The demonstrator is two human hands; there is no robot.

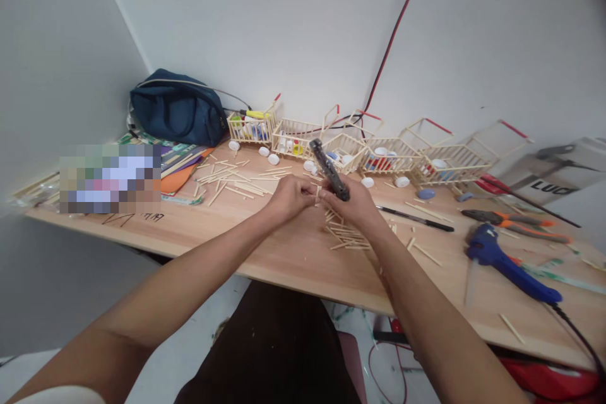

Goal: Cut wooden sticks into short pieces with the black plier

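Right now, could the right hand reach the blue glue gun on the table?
Probably yes, but not to grasp it: the right hand is full with a dark tool. The way to the blue glue gun looks free.

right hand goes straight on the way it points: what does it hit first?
Probably the stick cart by the wall: the right hand and its dark tool aim up-left at it. White caps lie on the table just short of it; depth unclear.

Front-left worktop [203, 233] bare and passable; stick pile [348, 237] at centre, pen [416, 218], pliers [521, 224] and blue tool [511, 268] crowd the right; carts [383, 154] and bag [177, 107] block the wall side.
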